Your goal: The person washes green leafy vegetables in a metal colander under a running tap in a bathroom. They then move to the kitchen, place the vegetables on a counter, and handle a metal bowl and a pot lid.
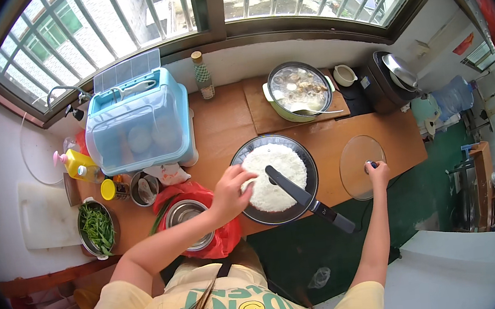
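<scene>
A black frying pan (pixel 307 166) full of white rice (pixel 277 172) sits in the middle of the wooden counter, its black handle (pixel 310 199) pointing toward me. My left hand (pixel 231 190) rests on the near left edge of the rice, fingers curled down onto it. My right hand (pixel 377 170) grips the knob of a round glass lid (pixel 359 166) that lies flat on the counter to the right of the pan.
A pale green pot (pixel 298 90) with a spoon stands on a wooden board behind the pan. On the left are a blue plastic box (pixel 137 124), a bowl of greens (pixel 97 226), a steel bowl (pixel 187 213) on a red bag, bottles and a white cutting board (pixel 44 217).
</scene>
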`<state>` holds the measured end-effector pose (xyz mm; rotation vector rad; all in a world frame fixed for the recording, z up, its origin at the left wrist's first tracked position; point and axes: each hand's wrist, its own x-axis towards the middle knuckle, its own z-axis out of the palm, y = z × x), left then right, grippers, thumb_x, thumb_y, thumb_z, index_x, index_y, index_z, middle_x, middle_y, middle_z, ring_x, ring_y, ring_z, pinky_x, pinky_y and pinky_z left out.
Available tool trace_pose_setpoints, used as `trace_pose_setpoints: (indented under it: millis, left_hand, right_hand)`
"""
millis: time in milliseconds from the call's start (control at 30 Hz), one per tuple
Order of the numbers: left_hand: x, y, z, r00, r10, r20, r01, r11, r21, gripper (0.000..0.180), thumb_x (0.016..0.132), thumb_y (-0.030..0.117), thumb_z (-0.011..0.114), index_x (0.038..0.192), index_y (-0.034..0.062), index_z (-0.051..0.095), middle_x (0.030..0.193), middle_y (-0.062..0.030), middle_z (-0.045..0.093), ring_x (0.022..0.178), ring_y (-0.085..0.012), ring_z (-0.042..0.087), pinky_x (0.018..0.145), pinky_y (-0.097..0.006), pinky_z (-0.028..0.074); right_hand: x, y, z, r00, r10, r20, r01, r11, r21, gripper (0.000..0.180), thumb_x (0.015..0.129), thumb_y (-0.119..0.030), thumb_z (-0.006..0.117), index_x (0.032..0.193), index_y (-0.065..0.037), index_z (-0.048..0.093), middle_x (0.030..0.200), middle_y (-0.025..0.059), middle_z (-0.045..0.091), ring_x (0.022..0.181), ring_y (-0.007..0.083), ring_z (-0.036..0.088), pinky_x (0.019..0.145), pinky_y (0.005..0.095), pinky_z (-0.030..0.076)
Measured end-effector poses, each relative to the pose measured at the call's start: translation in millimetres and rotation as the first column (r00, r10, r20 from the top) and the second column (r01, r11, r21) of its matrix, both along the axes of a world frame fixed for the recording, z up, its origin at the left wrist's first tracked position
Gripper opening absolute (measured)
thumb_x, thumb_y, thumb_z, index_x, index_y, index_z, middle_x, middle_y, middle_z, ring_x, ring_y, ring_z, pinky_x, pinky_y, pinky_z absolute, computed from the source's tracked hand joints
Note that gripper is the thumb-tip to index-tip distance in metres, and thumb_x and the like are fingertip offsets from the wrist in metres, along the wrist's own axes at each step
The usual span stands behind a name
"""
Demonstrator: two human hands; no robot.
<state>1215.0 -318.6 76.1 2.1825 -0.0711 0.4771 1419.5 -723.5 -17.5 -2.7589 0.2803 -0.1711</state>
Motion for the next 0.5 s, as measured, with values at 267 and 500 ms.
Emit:
trace_pose_setpoints:
  millis: [267,500]
  left_hand:
    - [275.4,-149.0,-64.8,0.999,-0.01,-0.05,0.034,0.865,0.501,0.026,0.066,0.015,0.061,0.088,0.0019,0.059,0.088,-0.0121,0.055,0.092,-0.0274,0.051,0.073,-0.036,0.047]
    - [333.0,-162.9,-127.7,0.999,0.012,-0.041,0.018,0.748,0.664,0.009,0.062,0.011,0.06,0.067,0.0044,0.064,0.081,-0.0107,0.058,0.084,-0.0249,0.054,0.066,-0.035,0.048]
  right_hand:
    - [-56.4,-49.6,78.6,0.963,0.06,0.263,-0.056,0.998,-0.025,0.029,0.067,-0.022,0.069,0.081,0.001,0.06,0.077,0.0129,0.058,0.068,0.0284,0.057,0.063,0.0358,0.045]
    - [-92.4,-92.7,73.6,0.995,-0.052,0.08,0.053,0.999,-0.005,0.03,0.067,-0.02,0.069,0.083,0.002,0.059,0.08,0.0138,0.057,0.072,0.0298,0.058,0.067,0.0364,0.046]
